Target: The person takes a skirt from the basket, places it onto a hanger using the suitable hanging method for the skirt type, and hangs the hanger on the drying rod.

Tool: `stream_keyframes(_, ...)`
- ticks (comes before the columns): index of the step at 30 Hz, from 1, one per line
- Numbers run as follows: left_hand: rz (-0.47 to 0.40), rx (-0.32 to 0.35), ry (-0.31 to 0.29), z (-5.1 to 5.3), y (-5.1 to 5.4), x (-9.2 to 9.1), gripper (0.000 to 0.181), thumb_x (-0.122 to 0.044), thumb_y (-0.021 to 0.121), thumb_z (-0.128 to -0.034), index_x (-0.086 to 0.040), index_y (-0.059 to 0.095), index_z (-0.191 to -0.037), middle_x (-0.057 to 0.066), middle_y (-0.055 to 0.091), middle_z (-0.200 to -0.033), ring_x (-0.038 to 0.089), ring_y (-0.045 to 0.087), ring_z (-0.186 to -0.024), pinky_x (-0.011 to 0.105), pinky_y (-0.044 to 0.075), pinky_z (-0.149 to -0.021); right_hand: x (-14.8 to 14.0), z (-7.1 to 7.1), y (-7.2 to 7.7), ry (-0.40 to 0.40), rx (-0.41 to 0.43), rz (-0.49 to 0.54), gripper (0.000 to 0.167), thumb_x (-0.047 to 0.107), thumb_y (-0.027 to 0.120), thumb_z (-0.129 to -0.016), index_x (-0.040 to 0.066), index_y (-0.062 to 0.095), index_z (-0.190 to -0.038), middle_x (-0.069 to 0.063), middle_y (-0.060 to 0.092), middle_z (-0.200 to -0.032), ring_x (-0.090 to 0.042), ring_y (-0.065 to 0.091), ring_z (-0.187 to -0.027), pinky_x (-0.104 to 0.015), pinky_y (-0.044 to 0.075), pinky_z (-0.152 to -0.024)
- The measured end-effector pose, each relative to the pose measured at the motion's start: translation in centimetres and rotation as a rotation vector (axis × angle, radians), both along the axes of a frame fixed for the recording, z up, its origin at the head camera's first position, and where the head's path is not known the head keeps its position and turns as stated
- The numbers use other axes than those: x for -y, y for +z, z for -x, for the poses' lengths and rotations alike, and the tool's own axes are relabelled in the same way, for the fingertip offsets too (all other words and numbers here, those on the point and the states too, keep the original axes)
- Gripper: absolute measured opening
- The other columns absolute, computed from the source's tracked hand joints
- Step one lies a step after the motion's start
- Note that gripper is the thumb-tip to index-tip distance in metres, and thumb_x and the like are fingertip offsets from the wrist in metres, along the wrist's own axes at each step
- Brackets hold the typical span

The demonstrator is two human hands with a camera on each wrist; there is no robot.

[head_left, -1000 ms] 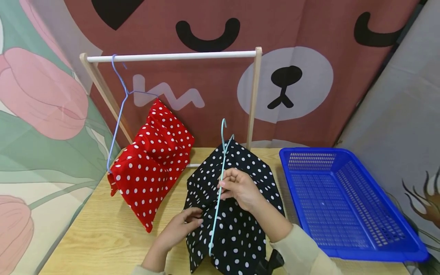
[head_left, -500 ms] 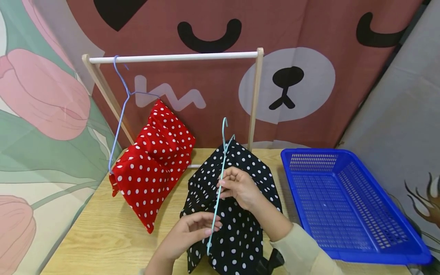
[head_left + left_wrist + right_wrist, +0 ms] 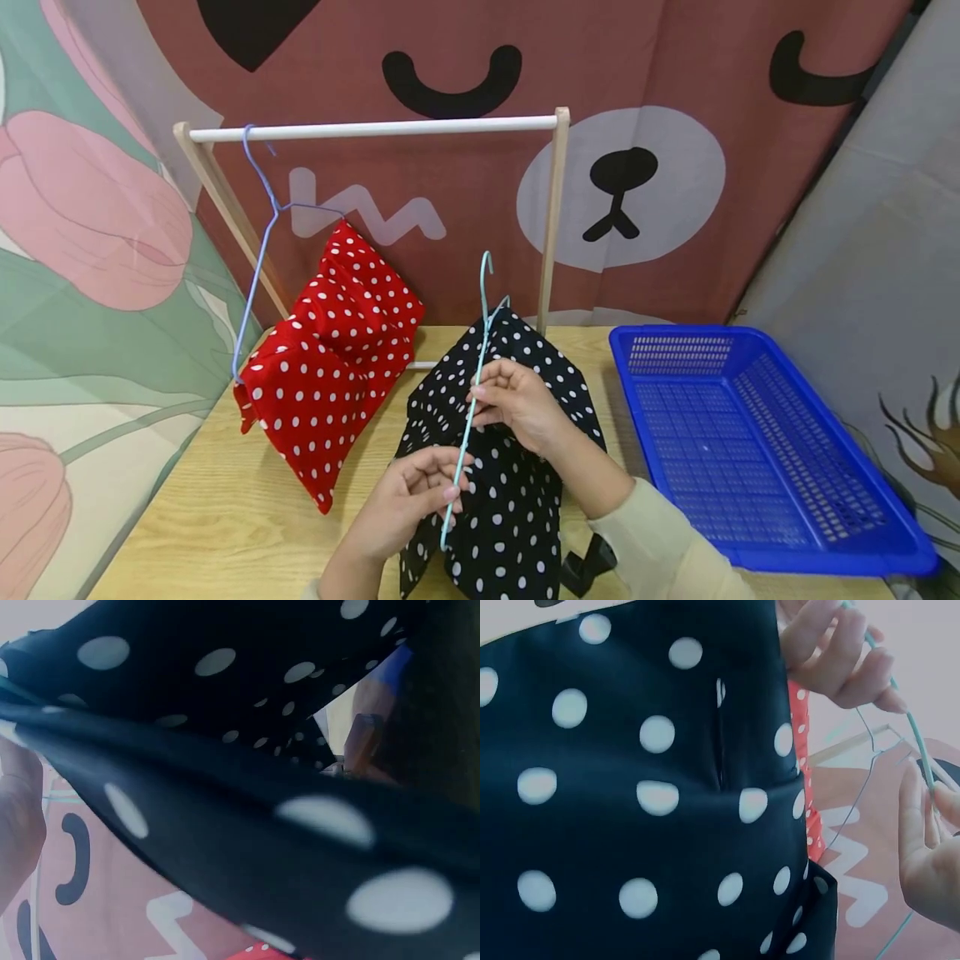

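A light teal wire hanger [image 3: 483,321] stands tilted over a black cloth piece with white polka dots [image 3: 501,500], its hook upward and its far arm running into the cloth's top. My right hand [image 3: 521,408] pinches the near arm of the hanger around its middle. Lower on that same arm, my left hand [image 3: 412,500] has the wire between thumb and fingers, close to its end. In the left wrist view the dotted cloth [image 3: 210,772] covers most of the picture. The right wrist view has the cloth [image 3: 637,787] large at left and the teal wire [image 3: 911,720] between two hands.
A white-barred wooden rack [image 3: 375,128] stands at the back. From it hangs a blue-violet hanger [image 3: 258,258] with a red polka-dot cloth piece [image 3: 333,358]. A blue plastic basket [image 3: 720,450] sits at right on the wooden table [image 3: 202,517]. A black bow-like piece [image 3: 588,567] lies near the front.
My left hand has gone from the cloth at the left over to the hanger's lower arm and now holds it. The hanger's lower end has shifted slightly left; my right hand keeps its grip.
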State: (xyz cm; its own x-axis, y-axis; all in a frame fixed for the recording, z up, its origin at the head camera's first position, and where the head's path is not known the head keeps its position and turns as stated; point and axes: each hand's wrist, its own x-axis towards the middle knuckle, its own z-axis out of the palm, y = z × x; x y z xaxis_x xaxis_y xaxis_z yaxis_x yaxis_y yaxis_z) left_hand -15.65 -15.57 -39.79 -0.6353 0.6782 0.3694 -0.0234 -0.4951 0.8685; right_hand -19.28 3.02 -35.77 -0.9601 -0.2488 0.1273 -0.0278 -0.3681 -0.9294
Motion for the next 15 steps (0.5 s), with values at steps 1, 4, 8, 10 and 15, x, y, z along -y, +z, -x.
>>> stream_keyframes(1,-0.001,0.000,0.002,0.0,0.1,0.0,0.029,0.012,0.041,-0.0828,0.010,0.046,-0.111,0.005,0.056,-0.091,0.008,0.054,-0.072,0.020,0.047,-0.059,-0.1,0.1,0.0,-0.003,-0.002,-0.019,0.010,-0.009,0.045,-0.082,0.000,0.049,-0.083,-0.004,0.057,-0.072,-0.013,0.057,-0.062,-0.028,0.050,-0.057)
stream_keyframes(4,-0.009,-0.003,0.004,0.2,0.4,0.1,0.029,0.012,0.040,-0.0831,0.006,0.048,-0.111,0.005,0.055,-0.091,0.008,0.054,-0.071,0.020,0.048,-0.058,-0.5,0.5,-0.2,-0.022,-0.019,-0.112,0.008,-0.004,0.048,-0.083,-0.007,0.050,-0.090,-0.005,0.058,-0.074,-0.014,0.058,-0.064,-0.031,0.050,-0.059)
stream_keyframes(8,-0.022,-0.012,0.019,0.5,0.7,0.4,0.031,0.013,0.038,-0.0833,0.003,0.048,-0.111,0.004,0.055,-0.092,0.008,0.053,-0.071,0.020,0.047,-0.057,-1.4,1.1,-0.6,-0.076,-0.047,-0.240,0.022,0.001,0.050,-0.084,-0.014,0.049,-0.100,-0.008,0.061,-0.080,-0.016,0.060,-0.069,-0.034,0.050,-0.064)
stream_keyframes(10,-0.028,-0.022,0.033,0.6,0.9,0.5,0.031,0.013,0.038,-0.0835,0.003,0.048,-0.111,0.004,0.054,-0.092,0.008,0.053,-0.071,0.020,0.047,-0.057,-2.0,1.4,-0.6,-0.109,-0.064,-0.274,0.026,0.002,0.050,-0.085,-0.016,0.048,-0.103,-0.012,0.062,-0.084,-0.016,0.060,-0.072,-0.036,0.049,-0.066)
stream_keyframes(15,-0.052,-0.052,0.070,1.1,1.6,0.8,0.031,0.012,0.038,-0.0839,0.002,0.049,-0.112,0.004,0.054,-0.091,0.008,0.053,-0.072,0.020,0.047,-0.057,-3.1,2.3,-0.4,-0.206,-0.082,-0.308,0.030,0.001,0.050,-0.084,-0.017,0.046,-0.108,-0.022,0.059,-0.094,-0.016,0.061,-0.076,-0.036,0.048,-0.070)
